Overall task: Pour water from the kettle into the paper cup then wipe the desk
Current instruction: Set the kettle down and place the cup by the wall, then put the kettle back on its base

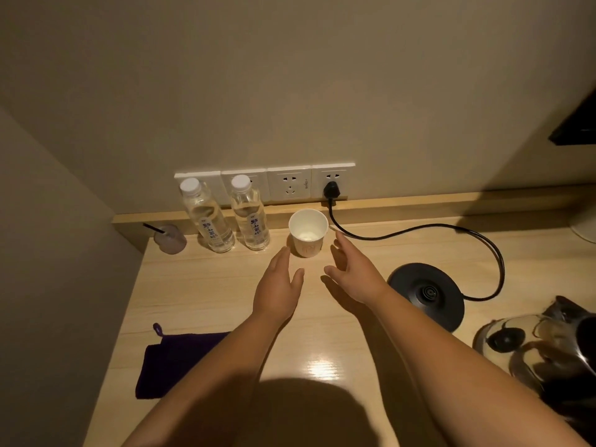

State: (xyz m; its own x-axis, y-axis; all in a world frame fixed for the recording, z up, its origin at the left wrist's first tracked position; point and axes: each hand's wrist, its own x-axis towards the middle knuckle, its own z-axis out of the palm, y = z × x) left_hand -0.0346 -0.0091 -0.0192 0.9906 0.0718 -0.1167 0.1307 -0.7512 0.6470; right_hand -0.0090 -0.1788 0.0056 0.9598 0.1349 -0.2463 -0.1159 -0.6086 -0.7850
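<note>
A white paper cup (pixel 308 232) stands upright near the back of the light wooden desk (pixel 200 285), below the wall sockets. My left hand (pixel 278 285) is open just in front and left of the cup, fingertips close to its base. My right hand (pixel 353 272) is open to the cup's right, fingers spread, not touching it. A glass kettle (pixel 541 346) with a dark handle sits at the right edge, off its round black base (pixel 427 293). A dark purple cloth (pixel 175 359) lies flat at the front left, partly under my left forearm.
Two clear water bottles (pixel 209 217) (pixel 250 214) with white caps stand left of the cup. A small plastic cup with a black straw (pixel 170 238) lies in the back left corner. The black power cord (pixel 419 229) runs from a wall plug (pixel 331 190) to the base.
</note>
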